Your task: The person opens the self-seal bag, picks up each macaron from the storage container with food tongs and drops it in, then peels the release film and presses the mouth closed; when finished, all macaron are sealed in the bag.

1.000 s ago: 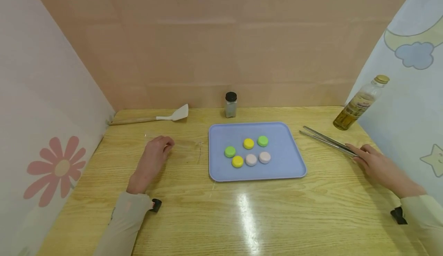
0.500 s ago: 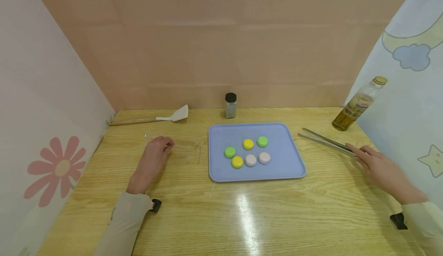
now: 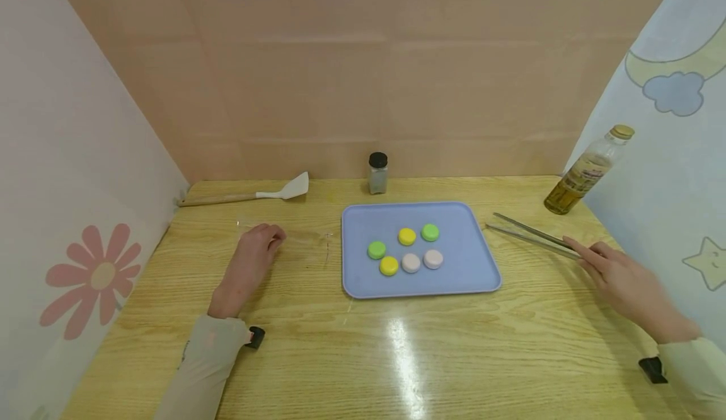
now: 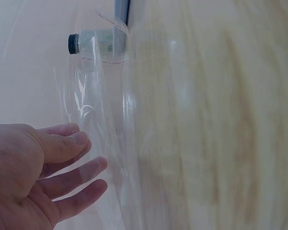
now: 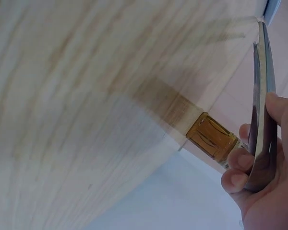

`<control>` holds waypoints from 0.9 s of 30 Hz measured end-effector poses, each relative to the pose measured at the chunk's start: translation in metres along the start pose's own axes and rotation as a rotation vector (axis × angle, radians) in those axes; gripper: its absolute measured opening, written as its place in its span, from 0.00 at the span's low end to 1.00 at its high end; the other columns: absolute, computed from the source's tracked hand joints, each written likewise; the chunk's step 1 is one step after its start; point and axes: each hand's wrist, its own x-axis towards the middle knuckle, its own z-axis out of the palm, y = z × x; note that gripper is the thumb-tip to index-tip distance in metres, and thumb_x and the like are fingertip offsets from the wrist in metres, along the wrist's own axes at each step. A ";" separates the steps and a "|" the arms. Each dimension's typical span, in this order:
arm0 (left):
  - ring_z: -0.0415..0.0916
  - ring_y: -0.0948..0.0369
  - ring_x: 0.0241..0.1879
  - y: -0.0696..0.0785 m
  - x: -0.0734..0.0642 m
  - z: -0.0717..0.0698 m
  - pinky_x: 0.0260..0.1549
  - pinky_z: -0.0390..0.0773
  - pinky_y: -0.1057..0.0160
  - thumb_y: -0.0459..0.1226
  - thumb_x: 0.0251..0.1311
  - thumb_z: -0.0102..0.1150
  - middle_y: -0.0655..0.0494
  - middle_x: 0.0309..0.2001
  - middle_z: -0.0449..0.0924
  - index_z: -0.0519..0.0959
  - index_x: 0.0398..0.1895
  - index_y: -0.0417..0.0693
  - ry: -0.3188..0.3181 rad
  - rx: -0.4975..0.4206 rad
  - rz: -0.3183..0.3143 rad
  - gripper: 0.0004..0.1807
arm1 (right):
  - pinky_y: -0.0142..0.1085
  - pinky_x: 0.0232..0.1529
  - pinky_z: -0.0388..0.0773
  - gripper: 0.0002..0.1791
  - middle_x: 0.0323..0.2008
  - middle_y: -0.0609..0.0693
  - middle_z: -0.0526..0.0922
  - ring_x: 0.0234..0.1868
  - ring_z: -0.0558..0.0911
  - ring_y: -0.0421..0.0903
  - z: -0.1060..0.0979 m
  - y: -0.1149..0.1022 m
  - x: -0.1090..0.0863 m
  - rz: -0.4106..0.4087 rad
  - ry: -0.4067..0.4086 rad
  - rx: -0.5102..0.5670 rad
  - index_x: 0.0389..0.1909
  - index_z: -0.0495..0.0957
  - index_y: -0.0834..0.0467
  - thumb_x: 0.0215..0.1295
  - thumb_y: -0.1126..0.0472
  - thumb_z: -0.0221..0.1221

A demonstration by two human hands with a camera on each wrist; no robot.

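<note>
My left hand pinches a clear plastic bag between thumb and forefinger, its other fingers loosely bent. The film lies on the table left of the tray, and a printed strip runs along its far end. In my right hand are metal tongs, gripped near their joined end with the two arms apart. Their tips point left toward the right rim of the blue tray and hold nothing. On the tray sit small round macarons: two green, two yellow and two pale pink.
Behind the tray stands a small jar with a black lid. A white spatula with a wooden handle lies at the back left. An oil bottle with a gold cap stands at the back right, beside the wall.
The tongs have shifted slightly left and their tips have spread wider apart in my right hand. The left hand, the bag and the macarons stay as they were.
</note>
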 end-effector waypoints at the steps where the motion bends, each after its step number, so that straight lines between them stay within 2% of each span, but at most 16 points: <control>1: 0.81 0.50 0.35 0.000 0.000 0.000 0.34 0.83 0.54 0.21 0.65 0.60 0.43 0.37 0.82 0.83 0.40 0.33 0.002 0.000 0.001 0.05 | 0.31 0.19 0.55 0.37 0.33 0.44 0.72 0.23 0.58 0.32 0.000 0.000 0.000 0.008 -0.002 -0.003 0.79 0.60 0.45 0.72 0.66 0.59; 12: 0.81 0.50 0.36 -0.002 0.001 0.001 0.35 0.83 0.53 0.21 0.65 0.60 0.43 0.37 0.82 0.83 0.40 0.33 0.008 0.002 0.010 0.05 | 0.32 0.15 0.55 0.33 0.35 0.50 0.74 0.18 0.57 0.33 -0.003 -0.003 -0.006 0.149 -0.041 0.008 0.79 0.59 0.41 0.77 0.57 0.57; 20: 0.82 0.49 0.35 -0.001 0.002 0.001 0.35 0.83 0.53 0.20 0.63 0.61 0.43 0.36 0.82 0.83 0.39 0.32 0.013 0.015 0.023 0.05 | 0.32 0.14 0.55 0.31 0.38 0.50 0.76 0.18 0.57 0.31 -0.006 -0.009 -0.010 0.161 0.011 0.020 0.78 0.61 0.39 0.77 0.54 0.56; 27: 0.82 0.49 0.35 -0.001 0.001 0.001 0.34 0.83 0.53 0.20 0.63 0.62 0.43 0.36 0.82 0.83 0.39 0.32 0.012 0.018 0.019 0.05 | 0.30 0.14 0.53 0.29 0.40 0.45 0.77 0.20 0.57 0.29 -0.016 -0.022 -0.007 0.091 0.064 0.034 0.75 0.66 0.38 0.77 0.53 0.57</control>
